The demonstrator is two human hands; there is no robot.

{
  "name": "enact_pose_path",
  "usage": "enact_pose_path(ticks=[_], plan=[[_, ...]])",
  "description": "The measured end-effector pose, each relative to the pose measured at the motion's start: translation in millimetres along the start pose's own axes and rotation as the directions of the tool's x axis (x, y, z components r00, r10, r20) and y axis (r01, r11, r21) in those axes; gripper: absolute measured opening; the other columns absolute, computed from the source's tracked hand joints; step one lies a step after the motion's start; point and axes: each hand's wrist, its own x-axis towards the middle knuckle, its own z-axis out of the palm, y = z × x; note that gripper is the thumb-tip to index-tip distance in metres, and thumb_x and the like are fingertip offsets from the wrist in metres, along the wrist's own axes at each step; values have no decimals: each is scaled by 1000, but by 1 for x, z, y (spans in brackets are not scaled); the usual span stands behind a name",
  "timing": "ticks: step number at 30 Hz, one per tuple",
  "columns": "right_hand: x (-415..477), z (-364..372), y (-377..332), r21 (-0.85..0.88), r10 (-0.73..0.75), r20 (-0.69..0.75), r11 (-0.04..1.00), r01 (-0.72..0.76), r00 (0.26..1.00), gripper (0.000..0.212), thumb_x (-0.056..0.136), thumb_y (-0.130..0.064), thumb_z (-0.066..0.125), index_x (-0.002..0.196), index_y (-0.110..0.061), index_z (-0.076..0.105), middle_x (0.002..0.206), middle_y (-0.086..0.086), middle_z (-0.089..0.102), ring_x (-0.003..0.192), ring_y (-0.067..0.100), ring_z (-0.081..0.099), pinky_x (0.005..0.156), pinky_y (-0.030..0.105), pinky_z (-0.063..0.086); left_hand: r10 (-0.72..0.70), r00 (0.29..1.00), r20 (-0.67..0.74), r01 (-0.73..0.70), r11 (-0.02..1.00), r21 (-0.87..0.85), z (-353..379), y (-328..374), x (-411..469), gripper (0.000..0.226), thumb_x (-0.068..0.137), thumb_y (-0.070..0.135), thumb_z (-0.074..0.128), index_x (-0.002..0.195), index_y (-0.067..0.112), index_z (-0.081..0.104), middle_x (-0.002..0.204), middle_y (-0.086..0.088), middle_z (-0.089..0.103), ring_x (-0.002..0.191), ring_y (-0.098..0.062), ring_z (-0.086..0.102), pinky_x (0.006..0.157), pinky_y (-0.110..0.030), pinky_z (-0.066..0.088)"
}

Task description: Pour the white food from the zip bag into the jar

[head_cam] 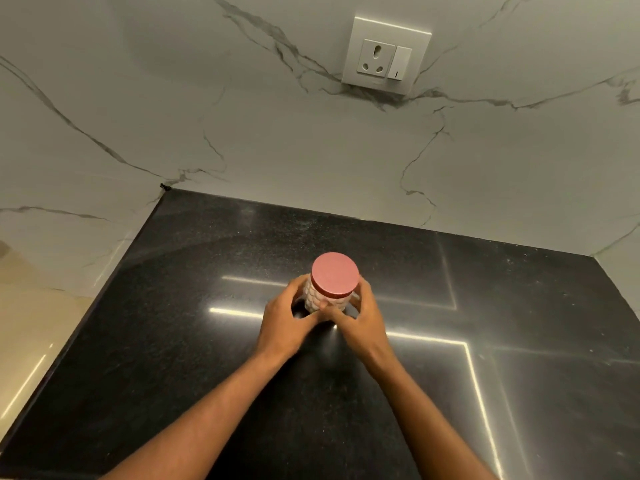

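A clear jar (313, 299) with a pink lid (334, 274) stands upright in the middle of the black counter (194, 341). White round pieces show through its wall. My left hand (287, 323) wraps the jar's left side and my right hand (363, 322) wraps its right side, fingers meeting in front. The lid is on the jar. No zip bag is in view.
Marble walls rise behind and to the left of the counter. A white socket with a switch (386, 55) sits high on the back wall. The counter's left edge drops to a beige floor (31, 341).
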Motion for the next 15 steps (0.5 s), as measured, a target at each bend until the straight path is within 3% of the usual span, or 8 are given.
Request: enact_pose_path(ticks=[1, 3, 8, 11, 15], plan=[[4, 3, 3, 17, -14, -17, 1000, 14, 1000, 78, 83, -32, 87, 142, -50, 39, 136, -29, 54, 120, -23, 53, 96, 9, 51, 0, 1000, 0, 0, 1000, -6, 0, 0, 3, 73, 83, 24, 87, 147, 31, 53, 135, 16, 63, 112, 15, 57, 100, -14, 51], [15, 7, 4, 34, -35, -54, 999, 37, 998, 76, 80, -36, 89, 142, -43, 45, 128, -32, 58, 115, -24, 55, 85, 2, 48, -9, 1000, -4, 9, 1000, -21, -3, 2, 12, 69, 85, 19, 85, 147, 29, 56, 126, 23, 64, 105, 23, 58, 88, -3, 49], [55, 15, -16, -7, -101, -72, 995, 101, 992, 76, 80, -40, 89, 144, -35, 48, 126, -26, 61, 113, -17, 60, 90, 6, 50, 7, 999, -41, -8, 999, -32, -19, 8, 51, 63, 87, 16, 84, 144, 27, 60, 117, 31, 66, 105, 22, 62, 85, -1, 50], [78, 21, -27, -57, -120, -64, 992, 116, 991, 76, 81, -41, 87, 144, -35, 47, 129, -20, 61, 114, -11, 62, 94, 11, 50, -4, 999, -53, 3, 1000, -11, -27, 12, 73, 63, 87, 13, 84, 145, 22, 60, 126, 16, 71, 114, 6, 67, 96, -13, 53], [92, 27, -26, -128, -119, -37, 985, 113, 992, 81, 83, -42, 84, 150, -22, 43, 143, 0, 61, 126, 12, 60, 108, 38, 52, -32, 999, -18, 32, 999, -11, -35, 10, 90, 64, 88, 8, 83, 147, 17, 58, 136, -1, 70, 122, -12, 67, 108, -35, 55]])
